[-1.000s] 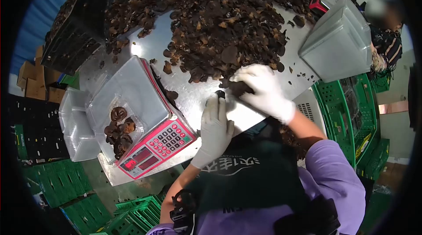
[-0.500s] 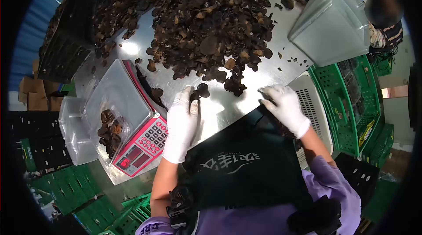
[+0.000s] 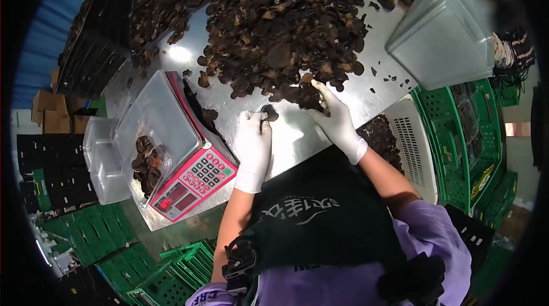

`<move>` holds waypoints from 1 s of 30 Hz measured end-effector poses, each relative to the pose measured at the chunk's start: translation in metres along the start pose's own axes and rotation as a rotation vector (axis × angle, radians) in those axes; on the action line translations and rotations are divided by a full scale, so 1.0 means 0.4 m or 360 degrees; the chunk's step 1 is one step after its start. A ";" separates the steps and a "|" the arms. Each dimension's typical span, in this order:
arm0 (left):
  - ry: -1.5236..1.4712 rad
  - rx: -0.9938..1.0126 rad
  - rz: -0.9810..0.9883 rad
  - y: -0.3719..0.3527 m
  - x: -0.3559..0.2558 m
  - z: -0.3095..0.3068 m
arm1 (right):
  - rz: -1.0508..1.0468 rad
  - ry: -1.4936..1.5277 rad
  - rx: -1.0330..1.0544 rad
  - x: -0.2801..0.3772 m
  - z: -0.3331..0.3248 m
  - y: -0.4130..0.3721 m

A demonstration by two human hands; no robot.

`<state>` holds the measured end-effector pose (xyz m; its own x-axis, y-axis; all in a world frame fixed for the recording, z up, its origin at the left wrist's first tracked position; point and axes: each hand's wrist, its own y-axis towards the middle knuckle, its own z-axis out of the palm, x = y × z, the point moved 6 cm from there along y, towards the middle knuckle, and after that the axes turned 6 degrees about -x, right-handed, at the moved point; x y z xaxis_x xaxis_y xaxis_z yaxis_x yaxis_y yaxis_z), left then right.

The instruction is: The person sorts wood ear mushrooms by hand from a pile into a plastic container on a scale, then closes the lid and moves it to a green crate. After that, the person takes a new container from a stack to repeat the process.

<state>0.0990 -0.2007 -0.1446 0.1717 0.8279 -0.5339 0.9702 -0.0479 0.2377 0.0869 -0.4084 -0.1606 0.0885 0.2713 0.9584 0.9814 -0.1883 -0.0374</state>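
Dark dried fungus pieces (image 3: 277, 26) form a large heap on the metal table (image 3: 286, 160). My left hand (image 3: 251, 146), in a white glove, has its fingers closed on one dark piece (image 3: 270, 112). My right hand (image 3: 337, 120), also gloved, touches the near edge of the heap with thumb and index finger apart; whether a piece is between them is hard to see. Left of my left hand stands a pink scale (image 3: 200, 183). A clear container (image 3: 166, 163) on its pan holds several brown pieces (image 3: 147, 163).
Stacked clear containers (image 3: 443, 37) stand at the back right, more (image 3: 104, 160) left of the scale. A white perforated basket (image 3: 413, 154) with fungus is right of my right arm. Green crates (image 3: 452, 134) are farther right. A black crate (image 3: 94, 37) stands back left.
My right hand has moved left and forward to the heap's edge, away from the basket side. The view has shifted slightly. My left hand stays near the small dark piece.
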 end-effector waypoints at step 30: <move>-0.0855 0.0207 -0.0161 -0.019 0.046 -0.034 | 0.0186 -0.1793 0.0463 0.047 -0.423 -0.150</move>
<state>0.0924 -0.1774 -0.1451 0.1067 0.4323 -0.8954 0.9936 -0.0797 0.0800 0.0010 -0.5516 -0.0924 0.1387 0.9778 0.1573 0.9463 -0.0840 -0.3121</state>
